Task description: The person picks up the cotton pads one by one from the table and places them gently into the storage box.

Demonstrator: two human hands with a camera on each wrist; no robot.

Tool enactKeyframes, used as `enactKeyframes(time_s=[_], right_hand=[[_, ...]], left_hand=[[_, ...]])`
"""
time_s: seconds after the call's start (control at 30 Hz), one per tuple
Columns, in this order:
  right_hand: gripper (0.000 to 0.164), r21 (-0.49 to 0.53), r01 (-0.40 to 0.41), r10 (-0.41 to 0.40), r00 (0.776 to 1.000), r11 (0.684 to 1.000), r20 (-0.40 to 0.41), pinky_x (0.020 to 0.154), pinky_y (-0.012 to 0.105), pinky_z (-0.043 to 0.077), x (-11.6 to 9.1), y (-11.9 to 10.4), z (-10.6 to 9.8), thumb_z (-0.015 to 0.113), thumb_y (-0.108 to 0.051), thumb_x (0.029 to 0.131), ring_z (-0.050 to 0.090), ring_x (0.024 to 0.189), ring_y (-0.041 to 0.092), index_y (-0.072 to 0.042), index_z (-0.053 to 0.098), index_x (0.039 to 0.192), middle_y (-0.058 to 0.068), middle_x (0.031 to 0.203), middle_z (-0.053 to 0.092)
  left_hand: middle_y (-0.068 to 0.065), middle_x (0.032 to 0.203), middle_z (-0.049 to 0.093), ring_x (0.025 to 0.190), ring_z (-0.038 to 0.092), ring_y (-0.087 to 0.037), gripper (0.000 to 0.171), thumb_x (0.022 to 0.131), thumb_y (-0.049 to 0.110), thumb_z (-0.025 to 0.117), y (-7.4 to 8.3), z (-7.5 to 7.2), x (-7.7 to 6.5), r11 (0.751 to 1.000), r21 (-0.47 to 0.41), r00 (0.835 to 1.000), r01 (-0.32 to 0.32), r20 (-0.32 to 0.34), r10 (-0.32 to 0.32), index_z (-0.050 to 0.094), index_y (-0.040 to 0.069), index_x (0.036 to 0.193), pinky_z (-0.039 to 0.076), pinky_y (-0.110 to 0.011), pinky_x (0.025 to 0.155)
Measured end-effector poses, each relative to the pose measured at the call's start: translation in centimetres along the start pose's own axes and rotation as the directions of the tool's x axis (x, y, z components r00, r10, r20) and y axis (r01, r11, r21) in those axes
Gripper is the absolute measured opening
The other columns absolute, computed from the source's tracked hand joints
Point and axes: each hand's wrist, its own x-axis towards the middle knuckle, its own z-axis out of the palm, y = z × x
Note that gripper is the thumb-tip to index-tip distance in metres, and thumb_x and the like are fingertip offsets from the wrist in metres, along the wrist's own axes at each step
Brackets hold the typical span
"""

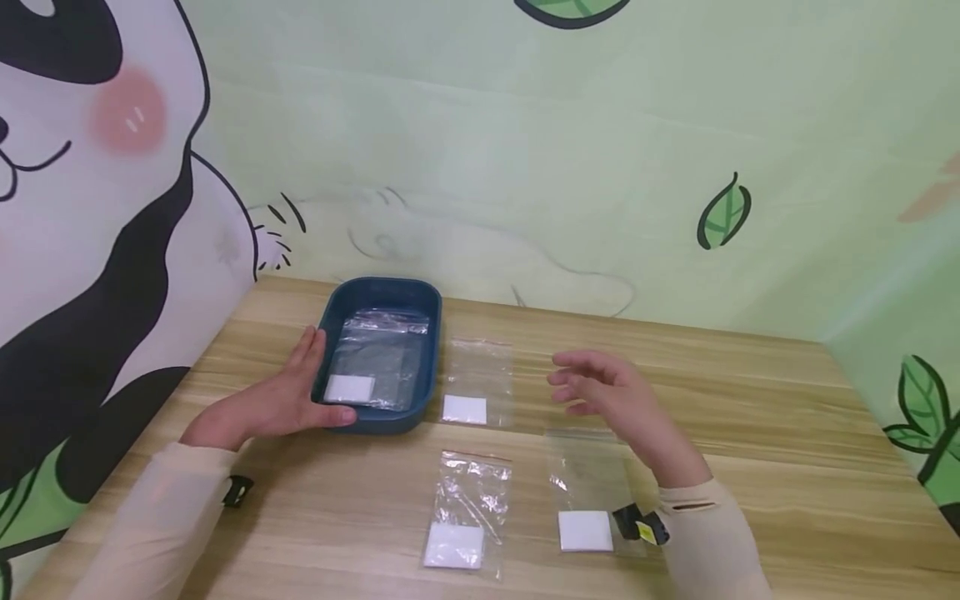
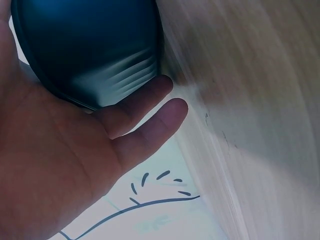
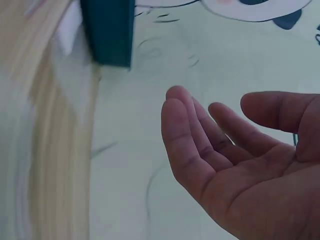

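My left hand (image 1: pixel 288 396) rests against a dark blue rectangular tray (image 1: pixel 435 367), its straight fingers along the left wall and its thumb at the near left corner. In the left wrist view two extended fingertips (image 2: pixel 165 85) show beside the tray's ribbed wall (image 2: pixel 115 82). Inside the tray lie clear zip bags (image 1: pixel 378 354) with a white card (image 1: pixel 350 388) at the lower left. My right hand (image 1: pixel 603 387) hovers above the table with loosely bent fingers and holds nothing, as the right wrist view also shows. A clear zip bag (image 1: pixel 588 475) with a white label lies below that hand.
Two more clear zip bags with white cards lie on the wooden table (image 1: pixel 300 533): one bag (image 1: pixel 480 367) just right of the tray, another bag (image 1: pixel 472 492) nearer the front. A pale green wall (image 1: pixel 480 167) with panda and leaf drawings borders the table's far edge.
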Motion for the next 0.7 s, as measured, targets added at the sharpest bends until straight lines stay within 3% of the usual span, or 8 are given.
enactKeyframes(time_s=[0.33, 0.6, 0.7], right_hand=[[0.039, -0.125, -0.085, 0.089, 0.996, 0.989, 0.03, 0.082, 0.041, 0.057, -3.5, 4.6, -4.7, 0.053, -0.004, 0.104, 0.068, 0.098, 0.033, 0.015, 0.05, 0.137, 0.028, 0.12, 0.065], [0.037, -0.113, -0.143, 0.145, 0.989, 0.983, 0.009, 0.079, 0.041, 0.058, -4.6, 6.9, -6.1, 0.053, 0.001, 0.101, 0.068, 0.091, 0.032, 0.017, 0.05, 0.135, 0.024, 0.11, 0.068], [0.038, -0.1, -0.173, 0.173, 0.985, 0.98, -0.003, 0.076, 0.039, 0.058, -4.6, 7.5, -6.3, 0.054, 0.0, 0.101, 0.067, 0.089, 0.031, 0.016, 0.05, 0.135, 0.021, 0.106, 0.068]], left_hand=[[-0.035, 0.158, -0.022, 0.143, 0.008, -0.059, 0.131, 0.085, 0.053, 0.077, -0.2, 0.1, 0.2, 1.0, 0.008, 1.0, -0.012, 0.013, 0.012, -0.015, -0.01, 0.153, 0.02, -0.065, 0.112], [-0.032, 0.159, -0.023, 0.144, 0.002, -0.057, 0.13, 0.084, 0.05, 0.079, -0.3, 0.1, 0.1, 1.0, -0.011, 1.0, -0.014, 0.005, 0.014, -0.014, -0.009, 0.154, 0.018, -0.067, 0.112], [-0.033, 0.159, -0.021, 0.143, 0.007, -0.059, 0.13, 0.084, 0.051, 0.079, -0.2, 0.1, 0.2, 1.0, -0.002, 1.0, -0.005, 0.007, 0.005, -0.013, -0.009, 0.155, 0.02, -0.067, 0.111]])
